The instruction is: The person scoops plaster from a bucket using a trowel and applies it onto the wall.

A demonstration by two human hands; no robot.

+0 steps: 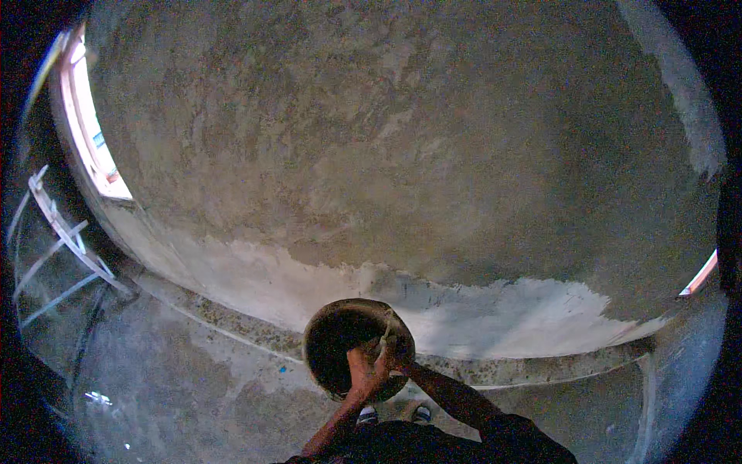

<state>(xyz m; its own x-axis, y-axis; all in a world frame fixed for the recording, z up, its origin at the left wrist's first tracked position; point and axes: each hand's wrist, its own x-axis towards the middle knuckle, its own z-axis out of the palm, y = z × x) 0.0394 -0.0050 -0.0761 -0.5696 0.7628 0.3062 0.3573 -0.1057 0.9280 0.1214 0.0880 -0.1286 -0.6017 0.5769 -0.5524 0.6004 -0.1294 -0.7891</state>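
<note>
"Occupying the lower centre, in front of the person's body: one deep round basin (328, 348), dark inside, mouth turned up. Whether it is held clear or supported from below, cannot tell."

"Hands?"

"Two, bare. Left hand (369, 376): over the near side of the basin's mouth, reaching inward; thumb side visible, other fingers lost in shadow, spread and grip cannot be told. Right hand (399, 357): at the basin's right side, close beside the left; fingers too dark to tell how far they are bent or what they have hold of."

"Clothing?"

"One dark garment (525, 439), sleeve ending above the right forearm. Footwear (421, 414), one pair, below the basin."

"Surroundings, working outward?"

"Concrete floor (193, 363), grey, patchy; one small blue scrap (283, 370) left of the basin. Ledge (533, 370), low, speckled, along the wall's foot. Wall (402, 155): rough grey-brown coat above, ragged-edged whitish band below."

"Far left?"

"One bright window opening (89, 127); beneath it, one pale ladder-like frame (66, 230), leaning."
</note>
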